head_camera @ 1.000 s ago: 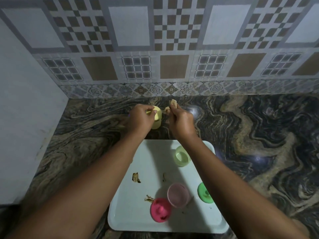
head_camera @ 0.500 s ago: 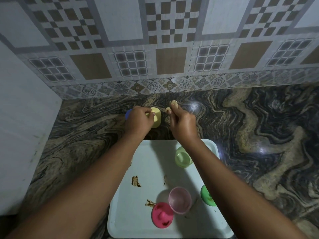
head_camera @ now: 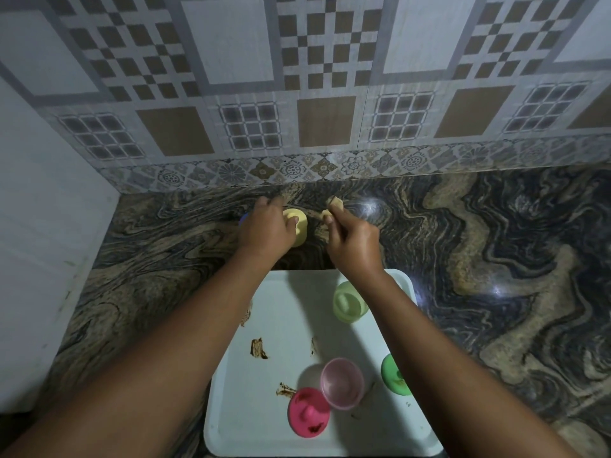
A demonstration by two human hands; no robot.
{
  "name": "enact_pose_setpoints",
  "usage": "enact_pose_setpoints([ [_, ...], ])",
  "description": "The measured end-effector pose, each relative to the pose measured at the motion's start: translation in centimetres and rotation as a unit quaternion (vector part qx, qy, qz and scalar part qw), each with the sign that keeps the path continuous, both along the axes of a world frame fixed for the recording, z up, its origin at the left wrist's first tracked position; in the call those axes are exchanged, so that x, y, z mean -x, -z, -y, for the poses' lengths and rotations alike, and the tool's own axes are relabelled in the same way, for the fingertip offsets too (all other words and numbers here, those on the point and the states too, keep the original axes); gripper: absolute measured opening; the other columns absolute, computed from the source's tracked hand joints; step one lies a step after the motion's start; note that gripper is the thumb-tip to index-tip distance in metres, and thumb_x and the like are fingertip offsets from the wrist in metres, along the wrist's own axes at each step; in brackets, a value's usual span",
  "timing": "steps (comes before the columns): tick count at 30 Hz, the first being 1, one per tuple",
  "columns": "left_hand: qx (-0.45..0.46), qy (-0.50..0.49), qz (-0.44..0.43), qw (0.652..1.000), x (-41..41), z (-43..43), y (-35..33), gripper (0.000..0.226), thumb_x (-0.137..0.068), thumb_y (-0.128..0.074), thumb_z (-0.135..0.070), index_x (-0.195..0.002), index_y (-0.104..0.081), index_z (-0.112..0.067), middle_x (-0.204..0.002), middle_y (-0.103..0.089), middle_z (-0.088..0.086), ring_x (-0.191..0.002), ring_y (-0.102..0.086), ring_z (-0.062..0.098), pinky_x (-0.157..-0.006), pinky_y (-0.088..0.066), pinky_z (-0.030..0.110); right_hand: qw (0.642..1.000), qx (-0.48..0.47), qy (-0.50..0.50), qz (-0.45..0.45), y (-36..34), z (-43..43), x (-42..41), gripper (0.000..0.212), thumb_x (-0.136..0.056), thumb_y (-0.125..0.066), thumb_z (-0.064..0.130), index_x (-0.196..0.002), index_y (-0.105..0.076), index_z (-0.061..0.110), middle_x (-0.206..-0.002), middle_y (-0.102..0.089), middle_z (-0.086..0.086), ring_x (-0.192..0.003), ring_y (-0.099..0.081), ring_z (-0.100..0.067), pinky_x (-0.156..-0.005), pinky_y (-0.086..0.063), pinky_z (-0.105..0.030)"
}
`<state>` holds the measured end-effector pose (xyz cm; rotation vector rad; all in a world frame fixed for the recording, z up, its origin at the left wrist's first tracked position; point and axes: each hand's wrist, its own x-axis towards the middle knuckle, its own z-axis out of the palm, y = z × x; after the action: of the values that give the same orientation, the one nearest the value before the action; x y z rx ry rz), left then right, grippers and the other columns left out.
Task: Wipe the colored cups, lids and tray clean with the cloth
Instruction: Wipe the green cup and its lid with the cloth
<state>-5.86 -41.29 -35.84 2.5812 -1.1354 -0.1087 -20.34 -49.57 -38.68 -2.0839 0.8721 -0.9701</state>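
- Left hand (head_camera: 267,233) still grips the pale yellow plastic cup (head_camera: 300,233), thumb across its top.
- Right hand (head_camera: 353,241) keeps pinching the small beige cloth (head_camera: 332,206) just beside it.

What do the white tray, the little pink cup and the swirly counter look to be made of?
White tray: probably plastic, smooth matt face, rounded moulded rim. Pink cup: likely thin plastic, its wall slightly see-through. Counter: polished stone, perhaps granite or marble, by its swirling veins and sharp light glints.

The dark, tan-swirled marble counter (head_camera: 496,259) carries a white rectangular plastic tray (head_camera: 291,309) near. A pale yellow plastic cup (head_camera: 301,233) sits just beyond.
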Motion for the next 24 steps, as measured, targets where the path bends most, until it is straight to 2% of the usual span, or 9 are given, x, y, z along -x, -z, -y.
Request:
enact_pose_setpoints([
  [3, 0.081, 0.016, -0.008, 0.997, 0.8, -1.1, -1.4, 0.047, -0.093, -0.06, -0.041, -0.133, -0.057, -0.016, -0.131, -0.055, 0.009, -0.113, -0.059, 0.031, -0.086, -0.052, 0.041, 0.999, -0.035, 0.012, 0.019, -1.2, -0.2, 1.2, 0.028, -0.098, -0.063, 0.018, -0.122, -0.072, 0.006, -0.107, -0.077, -0.012, -0.098, -0.073, -0.015, -0.078, -0.038, 0.004],
  [7, 0.168, 0.028, -0.042, 0.985, 2.6, -3.1, -3.1, 0.033, -0.092, -0.063, -0.032, -0.12, -0.066, -0.015, -0.12, -0.062, 0.008, -0.108, -0.06, 0.027, -0.088, -0.05, 0.036, 0.994, -0.095, 0.029, 0.055, -3.3, -1.0, 4.2, 0.029, -0.099, -0.062, 0.022, -0.124, -0.071, 0.011, -0.115, -0.075, 0.0, -0.105, -0.064, 0.004, -0.09, -0.05, -0.011],
  [9, 0.175, 0.044, -0.063, 0.982, 4.2, -4.4, -3.3, 0.027, -0.092, -0.064, -0.028, -0.116, -0.069, -0.016, -0.106, -0.065, 0.004, -0.096, -0.061, 0.022, -0.08, -0.048, 0.03, 0.992, -0.103, 0.036, 0.06, -3.5, -1.5, 6.1, 0.028, -0.099, -0.062, 0.023, -0.123, -0.072, 0.013, -0.11, -0.075, 0.007, -0.099, -0.065, 0.008, -0.09, -0.054, -0.018],
  [11, 0.173, 0.089, -0.075, 0.978, 6.1, -5.5, -2.6, 0.023, -0.09, -0.066, -0.024, -0.112, -0.071, -0.016, -0.098, -0.068, 0.002, -0.089, -0.062, 0.022, -0.075, -0.047, 0.027, 0.991, -0.114, 0.039, 0.053, -3.2, -2.1, 8.0, 0.026, -0.098, -0.061, 0.028, -0.119, -0.074, 0.018, -0.09, -0.077, 0.009, -0.082, -0.071, -0.003, -0.078, -0.061, -0.031],
  [13, 0.153, 0.153, -0.076, 0.973, 8.1, -6.4, -1.3, 0.023, -0.088, -0.068, -0.02, -0.11, -0.073, -0.015, -0.105, -0.072, 0.004, -0.096, -0.064, 0.026, -0.084, -0.052, 0.034, 0.99, -0.13, 0.046, 0.041, -2.6, -2.6, 9.6, 0.026, -0.097, -0.061, 0.033, -0.116, -0.074, 0.02, -0.076, -0.074, 0.005, -0.071, -0.074, -0.018, -0.068, -0.062, -0.042],
  [15, 0.123, 0.209, -0.074, 0.967, 9.7, -7.0, 0.1, 0.026, -0.087, -0.07, -0.016, -0.113, -0.073, -0.017, -0.111, -0.072, 0.004, -0.102, -0.061, 0.028, -0.093, -0.049, 0.038, 0.99, -0.132, 0.053, 0.025, -2.0, -3.3, 10.9, 0.026, -0.097, -0.061, 0.032, -0.114, -0.076, 0.018, -0.074, -0.072, 0.008, -0.071, -0.074, -0.017, -0.071, -0.061, -0.04],
  [18, 0.07, 0.241, -0.094, 0.963, 11.5, -7.4, 1.6, 0.036, -0.085, -0.071, -0.012, -0.119, -0.07, -0.022, -0.122, -0.069, -0.001, -0.11, -0.055, 0.025, -0.102, -0.044, 0.035, 0.989, -0.141, 0.051, 0.01, -1.0, -4.4, 12.4, 0.025, -0.097, -0.061, 0.03, -0.112, -0.076, 0.017, -0.075, -0.068, 0.013, -0.077, -0.075, -0.015, -0.073, -0.06, -0.031],
  [22, -0.025, 0.264, -0.075, 0.961, 12.2, -7.2, 2.6, 0.038, -0.088, -0.068, -0.016, -0.125, -0.067, -0.027, -0.129, -0.063, -0.006, -0.115, -0.049, 0.023, -0.1, -0.045, 0.04, 0.987, -0.151, 0.046, -0.016, 0.4, -5.4, 13.7, 0.023, -0.098, -0.061, 0.032, -0.107, -0.078, 0.02, -0.071, -0.066, 0.014, -0.07, -0.071, -0.01, -0.065, -0.05, -0.022],
  [24, -0.043, 0.266, -0.057, 0.961, 12.3, -7.0, 2.9, 0.034, -0.09, -0.066, -0.019, -0.123, -0.068, -0.025, -0.129, -0.061, -0.006, -0.115, -0.048, 0.023, -0.098, -0.045, 0.04, 0.986, -0.159, 0.046, -0.022, 0.9, -5.7, 14.0, 0.024, -0.097, -0.06, 0.034, -0.108, -0.078, 0.022, -0.069, -0.064, 0.017, -0.069, -0.069, -0.008, -0.065, -0.05, -0.022],
])
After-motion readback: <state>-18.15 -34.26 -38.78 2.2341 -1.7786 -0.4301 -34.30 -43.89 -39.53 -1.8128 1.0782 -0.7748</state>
